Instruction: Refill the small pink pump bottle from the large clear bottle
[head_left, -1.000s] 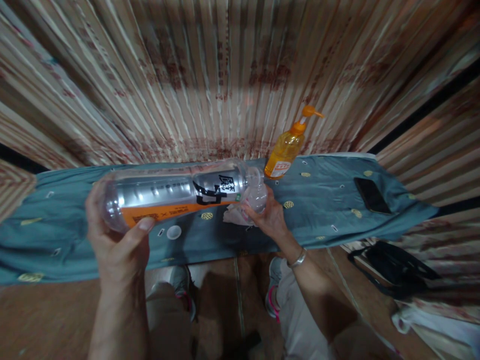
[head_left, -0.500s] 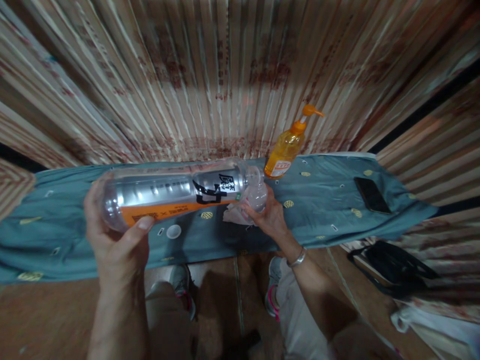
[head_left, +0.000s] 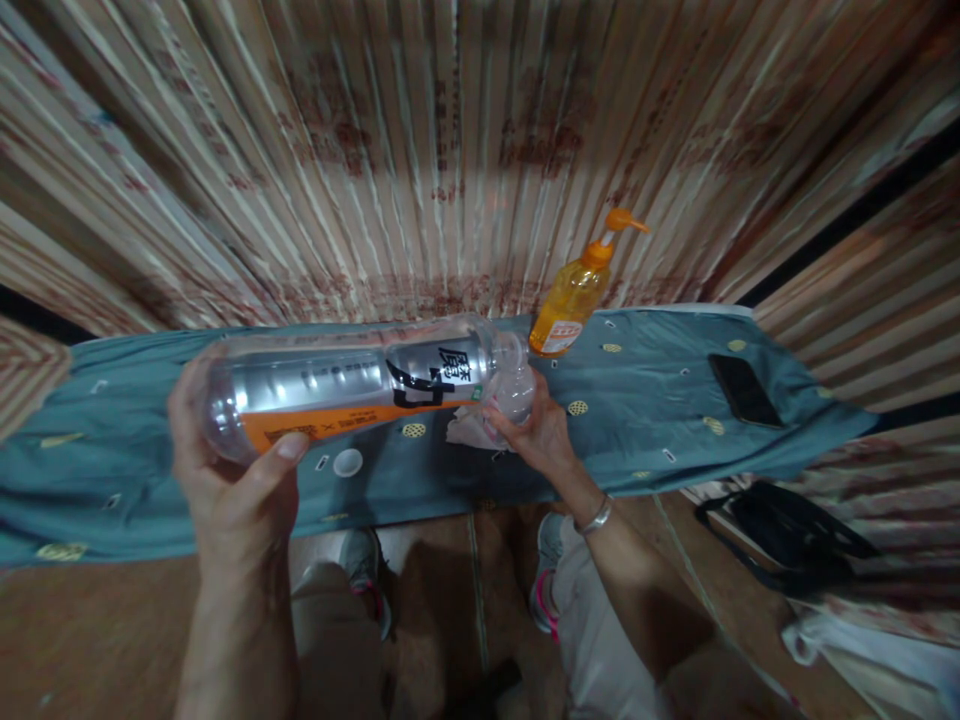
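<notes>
We list, reading the clock from the centre of the view: one large bottle (head_left: 352, 388), ribbed clear plastic, lying sideways in the air from nine o'clock to just past the centre, neck toward three; its silver wrap bears large black brush-style characters (head_left: 454, 367), Chinese in form, which we do not read with confidence, and its orange band (head_left: 337, 426) carries small dark print, of which we make out only a cross like an X. The left hand (head_left: 238, 492), at eight o'clock, grips the bottle's base, thumb along the orange band. The right hand (head_left: 541, 435), at four o'clock, has its fingers closed around a small clear vessel (head_left: 513, 394), rounded and glossy, just beside the bottle's neck; whether the two touch we cannot tell. Below it lies a pale crumpled piece (head_left: 471, 428), its material unclear. At two o'clock we enter a pump bottle (head_left: 570, 300), see-through amber with an orange head, its white label (head_left: 562, 335) in reddish print too small to read. At eight o'clock, a white disc (head_left: 348, 463), round and cap-like; at three, a black phone (head_left: 745, 390), flat and rectangular. All rest on a teal cloth (head_left: 630, 400), smooth, patterned with yellow motifs and little dark tags. At twelve, a striped pleated curtain (head_left: 360, 200); near four, a black bag (head_left: 795, 535); on the right wrist, a silver bracelet (head_left: 597, 514).
</notes>
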